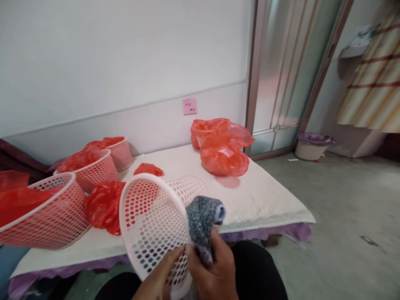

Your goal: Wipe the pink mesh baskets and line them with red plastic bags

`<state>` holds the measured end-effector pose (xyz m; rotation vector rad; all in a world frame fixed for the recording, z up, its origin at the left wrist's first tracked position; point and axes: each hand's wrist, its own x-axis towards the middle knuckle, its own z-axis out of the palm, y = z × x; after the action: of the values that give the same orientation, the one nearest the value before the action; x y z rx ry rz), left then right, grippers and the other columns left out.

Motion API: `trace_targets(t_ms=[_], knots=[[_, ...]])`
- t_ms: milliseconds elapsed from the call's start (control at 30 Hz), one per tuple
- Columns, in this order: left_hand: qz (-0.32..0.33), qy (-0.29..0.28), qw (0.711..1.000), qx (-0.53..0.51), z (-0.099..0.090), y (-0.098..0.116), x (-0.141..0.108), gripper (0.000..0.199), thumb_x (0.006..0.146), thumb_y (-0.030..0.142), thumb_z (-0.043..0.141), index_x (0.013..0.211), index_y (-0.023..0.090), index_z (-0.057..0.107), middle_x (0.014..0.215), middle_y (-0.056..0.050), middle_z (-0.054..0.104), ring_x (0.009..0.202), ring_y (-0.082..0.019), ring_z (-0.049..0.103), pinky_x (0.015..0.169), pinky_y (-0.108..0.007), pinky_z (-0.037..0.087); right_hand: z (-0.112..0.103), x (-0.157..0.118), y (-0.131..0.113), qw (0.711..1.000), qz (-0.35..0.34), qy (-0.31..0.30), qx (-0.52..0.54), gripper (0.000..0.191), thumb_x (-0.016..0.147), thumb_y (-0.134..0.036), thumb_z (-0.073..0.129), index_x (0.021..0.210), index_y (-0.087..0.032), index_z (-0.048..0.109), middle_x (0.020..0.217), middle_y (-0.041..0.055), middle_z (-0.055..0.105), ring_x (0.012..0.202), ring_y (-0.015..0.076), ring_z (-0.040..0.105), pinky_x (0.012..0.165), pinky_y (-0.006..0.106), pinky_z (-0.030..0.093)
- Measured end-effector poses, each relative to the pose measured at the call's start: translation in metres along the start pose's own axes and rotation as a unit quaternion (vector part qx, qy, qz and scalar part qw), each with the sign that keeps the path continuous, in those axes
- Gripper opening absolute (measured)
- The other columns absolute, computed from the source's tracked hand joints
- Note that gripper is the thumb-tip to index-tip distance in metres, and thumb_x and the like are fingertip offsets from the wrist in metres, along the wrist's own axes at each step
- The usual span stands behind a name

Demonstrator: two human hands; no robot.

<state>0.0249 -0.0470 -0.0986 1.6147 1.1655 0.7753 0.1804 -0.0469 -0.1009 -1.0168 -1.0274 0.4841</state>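
A white perforated plastic basket (123, 212) lies tilted on its side above my lap, its mouth turned toward the left. My left hand (161, 273) grips it low by the near rim, with part of the fingers hidden behind the basket wall. In my right hand (215, 266) is a fuzzy grey cloth (201, 218), bunched up and pressed against the basket's rim. The cloth's folded end sticks up above my thumb. Both hands are close together at the basket's lower right side.
Several similar baskets (103, 166) with red plastic bags stand on the left of the white-covered table (265, 196). Loose red bags (106, 206) lie behind my basket. Another bagged basket (225, 148) is at the back right. A lined bin (308, 150) stands by the sliding door (278, 62).
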Motion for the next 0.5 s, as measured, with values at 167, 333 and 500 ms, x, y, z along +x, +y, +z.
trace_targets(t_ms=[167,333,500], knots=[[0.065,-0.011,0.993,0.101,-0.002,-0.034,0.006,0.041,0.061,0.034,0.078,0.101,0.028,0.075,0.111,-0.014,0.072,0.114,-0.038,0.061,0.101,-0.051,0.044,-0.008,0.005,-0.010,0.997,0.069,-0.007,0.035,0.015,0.078,-0.028,0.066,0.089,-0.020,0.060,0.072,-0.0005,0.063,0.062,0.0145,0.058,0.056,0.024,0.052],[0.125,0.068,0.986,0.091,-0.011,-0.026,0.004,0.021,0.075,0.034,0.069,0.093,0.029,0.078,0.102,-0.011,0.076,0.100,-0.033,0.069,0.098,-0.043,0.049,-0.009,0.013,0.013,0.997,-0.056,-0.037,-0.040,0.021,0.083,-0.019,0.053,0.103,-0.021,0.059,0.091,0.0041,0.065,0.083,0.0189,0.061,0.076,0.033,0.052],[-0.010,0.309,0.951,-0.001,-0.005,0.002,-0.006,0.023,0.071,0.038,0.074,0.091,0.027,0.077,0.097,-0.004,0.077,0.101,-0.030,0.067,0.096,-0.037,0.050,-0.017,0.034,0.060,0.987,-0.012,0.040,-0.155,0.012,0.082,-0.022,0.049,0.090,-0.019,0.058,0.084,0.0050,0.060,0.082,0.0221,0.057,0.076,0.038,0.049]])
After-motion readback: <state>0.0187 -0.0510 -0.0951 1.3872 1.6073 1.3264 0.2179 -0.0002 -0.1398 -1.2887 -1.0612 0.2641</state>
